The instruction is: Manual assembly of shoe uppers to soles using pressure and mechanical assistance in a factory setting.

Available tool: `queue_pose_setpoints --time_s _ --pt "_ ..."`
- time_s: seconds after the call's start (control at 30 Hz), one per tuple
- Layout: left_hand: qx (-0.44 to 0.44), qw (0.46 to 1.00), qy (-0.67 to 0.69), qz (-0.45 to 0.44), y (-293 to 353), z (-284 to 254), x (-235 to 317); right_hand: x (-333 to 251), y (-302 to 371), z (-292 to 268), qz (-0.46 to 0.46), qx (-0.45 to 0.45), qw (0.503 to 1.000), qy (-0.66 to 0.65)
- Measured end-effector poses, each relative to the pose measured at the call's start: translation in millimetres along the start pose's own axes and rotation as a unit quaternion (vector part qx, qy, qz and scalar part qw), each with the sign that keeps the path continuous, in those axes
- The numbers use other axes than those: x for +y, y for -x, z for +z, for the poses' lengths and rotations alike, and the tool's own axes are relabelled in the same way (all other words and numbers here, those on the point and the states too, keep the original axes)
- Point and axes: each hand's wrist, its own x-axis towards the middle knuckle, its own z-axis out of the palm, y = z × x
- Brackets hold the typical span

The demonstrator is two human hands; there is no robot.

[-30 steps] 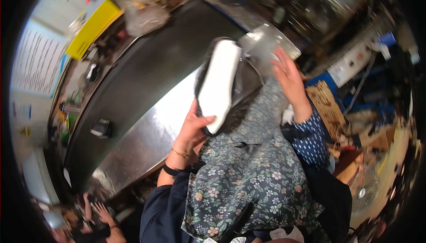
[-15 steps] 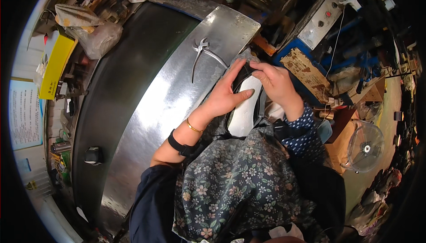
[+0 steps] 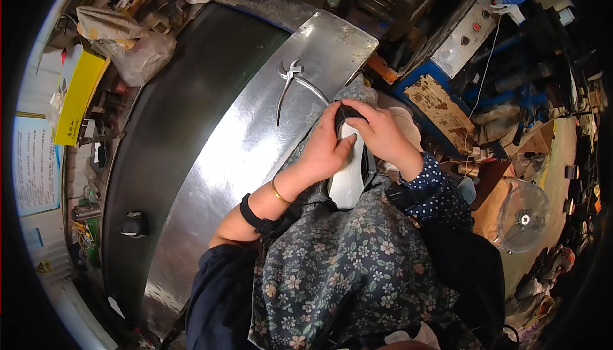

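A shoe upper on a last rests over my lap with its white sole side (image 3: 346,182) up and dark material folded around its edge. My left hand (image 3: 324,150) grips the far end from the left, its thumb on the white surface. From the right, my right hand (image 3: 382,134) closes over the same end, fingers pressed on the dark edge. The fingertips of both hands meet there and hide most of that end. Beyond my left hand, steel lasting pincers (image 3: 292,76) lie on the metal sheet (image 3: 223,133), jaws apart and handles spread.
A dark conveyor-like belt (image 3: 172,114) runs left of the metal sheet. A small black object (image 3: 134,224) sits on it. At far left is a yellow box (image 3: 82,98) by a plastic bag (image 3: 143,59). A machine control panel (image 3: 461,42) stands far right, a clear fan (image 3: 523,219) below.
Both hands and the held end of the shoe have come nearer to my body. My left thumb and right fingers have shifted inward over the end. The pincers stay on the sheet.
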Motion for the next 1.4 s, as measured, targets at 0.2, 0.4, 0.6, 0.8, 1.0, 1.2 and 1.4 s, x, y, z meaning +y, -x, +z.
queue_pose_setpoints --time_s 0.2,0.4,0.6,0.8,1.0,1.2,1.4 --pt "-0.071 0.993 0.021 -0.089 -14.2 -21.3 3.8 -0.9 42.0 34.2 0.079 0.185 0.972 -0.120" --pt "-0.104 0.951 0.277 -0.084 -35.6 -23.2 -7.5 38.9 83.5 27.2 0.180 0.144 0.943 -0.238" --pt "0.007 0.958 0.267 -0.104 4.7 5.7 -40.5 43.4 86.4 55.6 0.297 0.061 0.925 -0.231" --pt "0.048 0.971 0.217 -0.092 -4.2 19.5 -42.4 14.7 67.0 50.1 0.015 -0.031 0.936 0.350" --pt "0.005 0.963 0.245 -0.110 -10.5 15.8 -36.9 59.5 75.3 35.2 0.198 -0.005 0.960 -0.196" --pt "0.028 0.978 0.187 -0.090 -2.1 20.3 -34.5 22.4 83.1 40.6 0.144 0.007 0.977 0.156" --pt "0.034 0.979 0.181 -0.088 -7.2 19.1 -38.4 20.7 71.1 35.1 0.121 -0.035 0.915 0.382"
